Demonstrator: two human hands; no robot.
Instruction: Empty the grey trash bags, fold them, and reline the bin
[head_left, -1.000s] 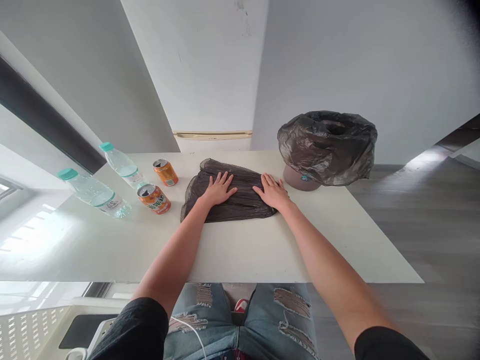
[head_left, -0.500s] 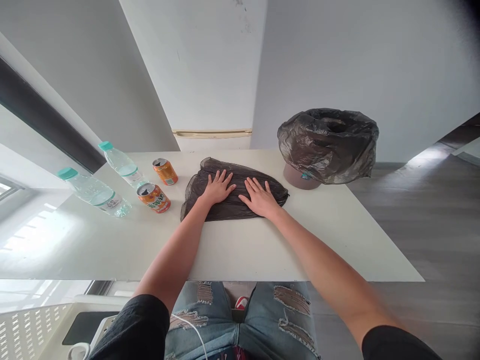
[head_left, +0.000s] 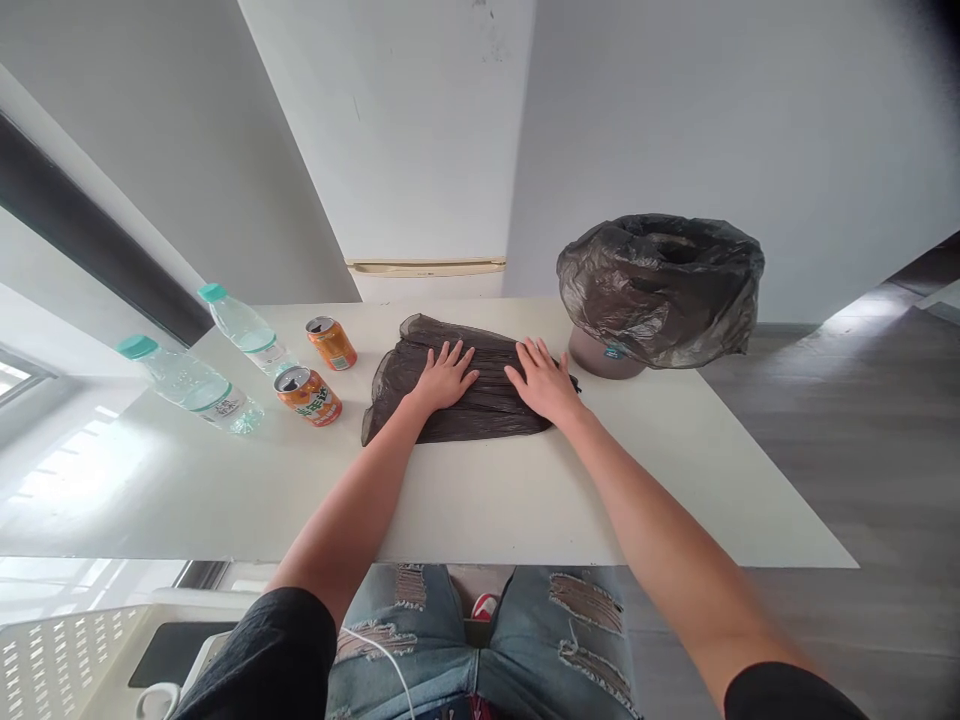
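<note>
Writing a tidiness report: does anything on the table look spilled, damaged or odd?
No spill shows. The dark liner balloons loosely over the bin, hiding most of it, which looks untidy. The black bag under the left hand and right hand is creased.

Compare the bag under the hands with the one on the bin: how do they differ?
The flat bag lies spread on the table; the bin bag bulges around the bin, mouth open. The left hand and right hand rest on the flat bag; neither touches the bin bag. Both are dark, wrinkled and partly see-through.
</note>
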